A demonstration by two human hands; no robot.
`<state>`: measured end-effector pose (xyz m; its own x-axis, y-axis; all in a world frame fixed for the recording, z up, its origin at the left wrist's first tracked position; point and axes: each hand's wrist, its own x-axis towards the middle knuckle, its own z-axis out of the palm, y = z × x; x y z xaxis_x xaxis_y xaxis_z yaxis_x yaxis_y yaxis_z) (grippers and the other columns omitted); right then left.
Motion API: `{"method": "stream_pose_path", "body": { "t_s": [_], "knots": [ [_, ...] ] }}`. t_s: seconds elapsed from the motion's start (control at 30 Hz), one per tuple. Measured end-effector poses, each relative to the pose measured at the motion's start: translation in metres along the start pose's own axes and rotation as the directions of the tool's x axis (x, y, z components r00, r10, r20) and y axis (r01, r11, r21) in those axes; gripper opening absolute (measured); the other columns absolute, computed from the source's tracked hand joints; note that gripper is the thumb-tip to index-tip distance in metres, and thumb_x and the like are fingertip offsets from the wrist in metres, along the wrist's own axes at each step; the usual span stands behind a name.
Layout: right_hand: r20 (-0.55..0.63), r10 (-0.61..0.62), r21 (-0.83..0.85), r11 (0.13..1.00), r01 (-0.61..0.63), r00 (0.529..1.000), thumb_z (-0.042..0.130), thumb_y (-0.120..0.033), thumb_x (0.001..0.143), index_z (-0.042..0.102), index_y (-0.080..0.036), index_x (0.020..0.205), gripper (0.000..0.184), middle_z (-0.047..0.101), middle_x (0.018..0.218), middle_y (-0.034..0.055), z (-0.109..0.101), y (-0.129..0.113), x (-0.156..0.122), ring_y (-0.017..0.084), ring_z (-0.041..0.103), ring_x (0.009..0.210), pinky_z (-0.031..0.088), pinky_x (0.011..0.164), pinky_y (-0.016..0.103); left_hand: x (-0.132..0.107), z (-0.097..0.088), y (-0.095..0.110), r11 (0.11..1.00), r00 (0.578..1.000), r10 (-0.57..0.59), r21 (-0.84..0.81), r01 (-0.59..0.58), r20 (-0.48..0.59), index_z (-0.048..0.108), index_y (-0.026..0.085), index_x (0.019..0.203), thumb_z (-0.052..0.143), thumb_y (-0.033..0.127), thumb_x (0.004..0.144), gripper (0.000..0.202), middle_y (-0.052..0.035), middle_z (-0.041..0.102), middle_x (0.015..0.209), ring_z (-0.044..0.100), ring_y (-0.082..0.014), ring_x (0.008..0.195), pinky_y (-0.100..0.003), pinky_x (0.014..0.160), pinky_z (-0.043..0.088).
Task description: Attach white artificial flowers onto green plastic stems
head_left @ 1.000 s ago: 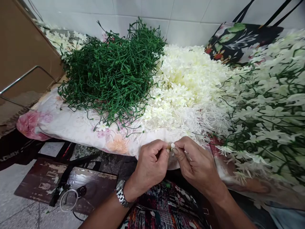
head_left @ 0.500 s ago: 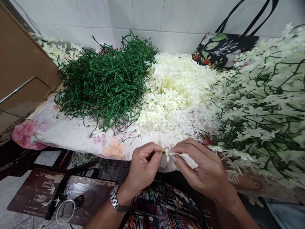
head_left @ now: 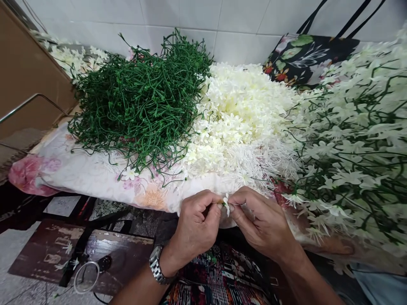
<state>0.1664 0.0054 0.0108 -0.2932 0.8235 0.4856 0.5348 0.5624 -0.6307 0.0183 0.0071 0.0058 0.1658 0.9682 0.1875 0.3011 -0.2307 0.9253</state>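
Between my fingertips, over the near edge of the cloth, is a small white artificial flower (head_left: pixel 226 205). My left hand (head_left: pixel 199 218) is closed in a pinch at the flower's green stem end, most of the stem being hidden by the fingers. From the other side my right hand (head_left: pixel 261 218) pinches a thin white stamen thread at the flower's face. Just beyond the hands lie a heap of loose white petals (head_left: pixel 235 110) and a bunch of white stamen threads (head_left: pixel 263 159). A tangled pile of green plastic stems (head_left: pixel 140 101) is to the left.
Finished-looking white flowers on green stems (head_left: pixel 356 148) are heaped at the right. A floral bag (head_left: pixel 308 59) leans on the tiled wall. At the left stand a cardboard box (head_left: pixel 28 63) and, lower down, a brown wooden board (head_left: pixel 117 258). A patterned cloth (head_left: pixel 79 182) lies under the piles.
My right hand has drawn closer to my left, its fingertips now right at the flower, with less of the white threads showing. The view has shifted slightly.
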Motion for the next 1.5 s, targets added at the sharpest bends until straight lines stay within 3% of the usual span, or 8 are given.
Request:
{"method": "stream_pose_path", "body": {
  "t_s": [0.43,0.7,0.8,0.93,1.13,1.27,1.4,1.5],
  "knots": [
    [-0.016,-0.022,-0.031,0.999,0.021,1.0,0.047,-0.008,0.085,0.051,-0.017,0.08,0.012,0.053,0.065,0.0,0.006,0.001,-0.002,0.01,0.051,0.057,0.043,0.052,0.021,0.001,0.003,-0.001,1.0,1.0,-0.015,0.011,0.015,-0.007,0.051,0.017,0.055,0.045,0.01,0.075,0.022,0.0042,0.044,0.05,0.04,-0.0087,0.048,-0.019,0.047,0.032],
    [-0.067,0.009,-0.102,0.995,-0.015,0.998,0.053,-0.015,0.085,0.055,-0.017,0.092,0.007,0.061,0.08,0.0038,-0.011,-0.002,-0.006,0.014,0.059,0.074,0.048,0.066,0.026,0.004,-0.005,-0.002,0.885,0.972,-0.229,-0.402,0.233,0.061,0.06,0.014,0.064,0.054,0.02,0.073,0.012,0.0049,0.045,0.049,0.036,-0.0066,0.043,-0.018,0.041,0.029],
    [-0.1,-0.025,-0.122,0.992,0.013,0.995,0.055,-0.014,0.084,0.055,-0.016,0.095,0.011,0.061,0.083,0.0049,-0.014,-0.005,-0.007,0.015,0.058,0.079,0.048,0.07,0.027,0.002,-0.005,-0.004,0.852,0.966,-0.25,-0.458,0.253,0.069,0.059,0.014,0.064,0.056,0.021,0.072,0.011,0.0051,0.044,0.049,0.036,-0.0064,0.043,-0.018,0.041,0.03],
    [-0.08,-0.05,-0.076,0.996,0.044,0.996,0.055,-0.012,0.084,0.056,-0.015,0.094,0.01,0.059,0.08,0.0045,-0.009,-0.009,-0.007,0.014,0.056,0.077,0.047,0.068,0.025,-0.002,-0.003,-0.002,0.902,0.979,-0.205,-0.385,0.194,0.012,0.06,0.014,0.066,0.055,0.018,0.074,0.011,0.0046,0.046,0.052,0.039,-0.0067,0.045,-0.018,0.043,0.032],
    [-0.061,-0.042,-0.03,0.999,0.04,0.997,0.048,-0.008,0.087,0.054,-0.016,0.082,0.011,0.055,0.071,0.0014,-0.002,-0.008,-0.005,0.011,0.053,0.067,0.044,0.06,0.022,-0.004,0.0,-0.002,0.988,0.997,0.028,-0.153,-0.038,-0.068,0.061,0.015,0.068,0.051,0.01,0.077,0.015,0.0045,0.05,0.056,0.042,-0.0065,0.047,-0.017,0.047,0.035],
    [-0.088,-0.053,-0.062,0.997,0.048,0.995,0.045,-0.008,0.086,0.051,-0.016,0.079,0.013,0.052,0.067,0.0008,0.006,-0.003,-0.003,0.012,0.051,0.062,0.043,0.056,0.023,-0.002,0.002,-0.003,0.994,0.995,0.06,-0.09,-0.067,-0.085,0.059,0.015,0.064,0.051,0.007,0.075,0.016,0.0053,0.047,0.053,0.041,-0.0063,0.046,-0.017,0.047,0.034],
    [-0.1,-0.067,-0.083,0.995,0.058,0.993,0.045,-0.008,0.087,0.051,-0.016,0.081,0.012,0.052,0.067,0.0009,0.007,-0.002,-0.003,0.012,0.051,0.062,0.044,0.056,0.024,-0.002,0.002,-0.006,0.985,0.998,-0.031,-0.173,0.022,-0.049,0.06,0.016,0.064,0.051,0.009,0.075,0.016,0.0063,0.044,0.051,0.038,-0.0059,0.044,-0.017,0.045,0.033],
    [-0.118,-0.075,-0.106,0.992,0.062,0.99,0.048,-0.01,0.087,0.053,-0.014,0.099,0.013,0.058,0.086,0.0071,-0.001,-0.009,-0.008,0.015,0.055,0.081,0.049,0.07,0.027,-0.004,0.0,-0.012,0.919,0.983,-0.168,-0.372,0.131,-0.069,0.062,0.017,0.07,0.054,0.016,0.078,0.011,0.0063,0.045,0.051,0.038,-0.006,0.043,-0.017,0.043,0.032]
  ]
}}
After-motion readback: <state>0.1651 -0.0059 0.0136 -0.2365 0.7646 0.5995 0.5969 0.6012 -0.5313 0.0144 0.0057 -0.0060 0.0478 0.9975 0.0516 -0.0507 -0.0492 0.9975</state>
